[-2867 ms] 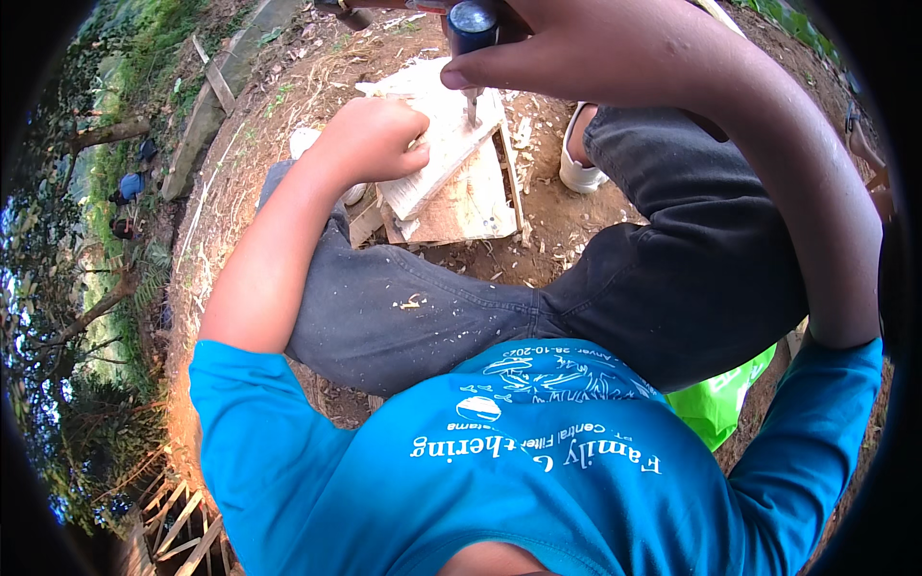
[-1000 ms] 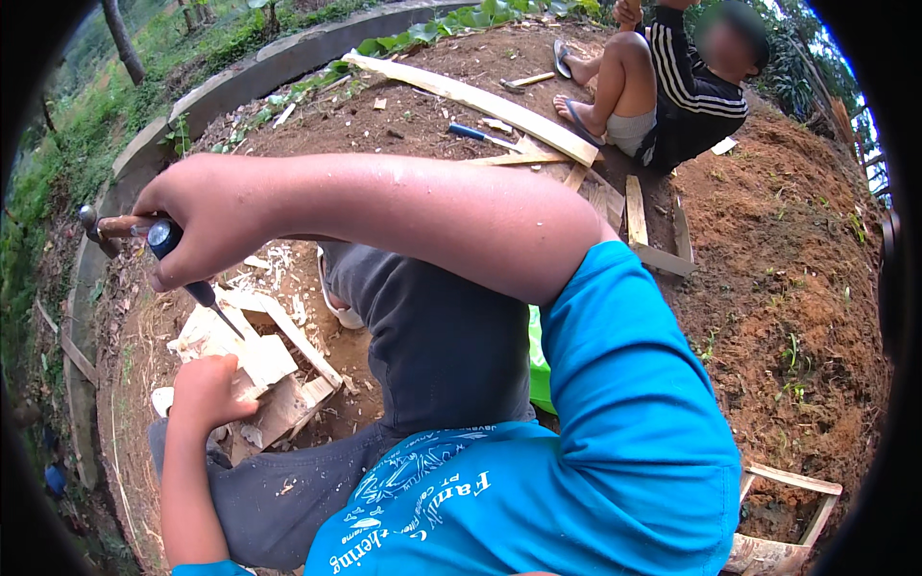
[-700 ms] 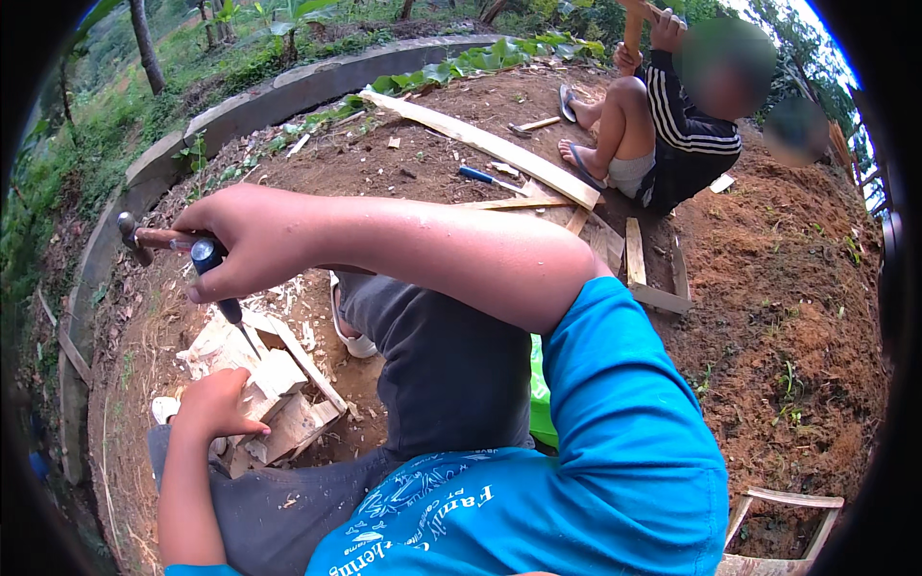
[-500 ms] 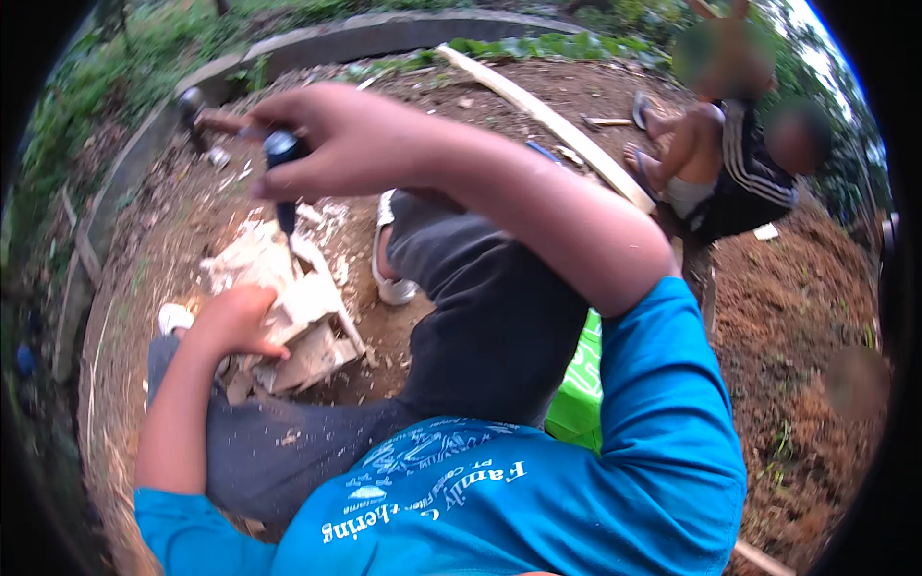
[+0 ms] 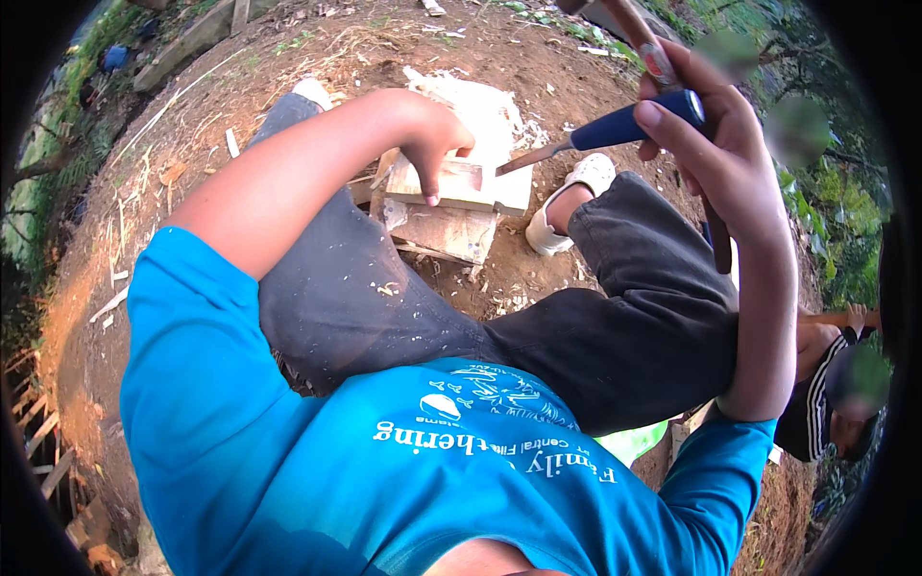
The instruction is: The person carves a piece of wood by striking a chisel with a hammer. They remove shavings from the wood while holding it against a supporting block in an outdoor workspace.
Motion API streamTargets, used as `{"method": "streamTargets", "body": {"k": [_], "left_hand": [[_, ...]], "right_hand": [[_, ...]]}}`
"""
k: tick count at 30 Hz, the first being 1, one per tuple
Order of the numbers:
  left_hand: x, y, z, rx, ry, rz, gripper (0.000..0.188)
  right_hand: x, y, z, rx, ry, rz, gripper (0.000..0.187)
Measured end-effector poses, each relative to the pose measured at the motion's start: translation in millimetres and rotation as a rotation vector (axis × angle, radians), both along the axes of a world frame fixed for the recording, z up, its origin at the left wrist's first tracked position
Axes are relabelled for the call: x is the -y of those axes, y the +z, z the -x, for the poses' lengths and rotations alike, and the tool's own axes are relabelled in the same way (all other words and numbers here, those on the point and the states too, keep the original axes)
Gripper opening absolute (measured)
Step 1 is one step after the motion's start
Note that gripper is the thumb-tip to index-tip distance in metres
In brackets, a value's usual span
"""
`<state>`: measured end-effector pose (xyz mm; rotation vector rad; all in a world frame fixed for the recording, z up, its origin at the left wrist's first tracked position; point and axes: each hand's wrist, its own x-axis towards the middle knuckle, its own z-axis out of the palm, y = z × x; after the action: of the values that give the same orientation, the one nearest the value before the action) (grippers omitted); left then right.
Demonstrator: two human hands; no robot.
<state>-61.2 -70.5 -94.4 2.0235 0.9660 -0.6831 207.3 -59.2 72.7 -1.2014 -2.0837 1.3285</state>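
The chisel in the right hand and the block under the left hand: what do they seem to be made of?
Chisel handle: probably plastic, perhaps painted wood, smooth and blue with a glossy highlight. Chisel blade: likely metal, thin, with a dull, brownish surface. Block: wood, apparently unvarnished, pale, with loose shavings nearby.

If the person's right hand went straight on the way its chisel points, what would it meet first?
Led by the chisel, the right hand would probably meet the pale wooden board first; the tip looks at or near its surface, though depth is unclear.
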Motion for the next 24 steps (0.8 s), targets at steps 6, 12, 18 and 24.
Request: {"method": "streamTargets", "body": {"k": [6,12,18,24], "left_hand": [[-5.4,-14.9,2.5,0.079,0.014,-0.002,0.089],[-9.9,16.4,-4.9,0.286,0.164,-0.003,0.07],[-5.7,44.9,-6.4,0.662,0.245,-0.085,0.048],[10.7,72.2,-18.5,0.732,0.408,-0.044,0.032]], "right_hand": [[-13.1,-13.9,-5.6,-0.029,0.105,-0.056,0.05],[-5.6,-17.3,1.8,0.011,0.129,-0.136,0.05],[5.0,-25.0,19.0,0.061,0.126,-0.19,0.061],[4.7,-24.5,30.5,0.089,0.166,-0.299,0.058]]}}
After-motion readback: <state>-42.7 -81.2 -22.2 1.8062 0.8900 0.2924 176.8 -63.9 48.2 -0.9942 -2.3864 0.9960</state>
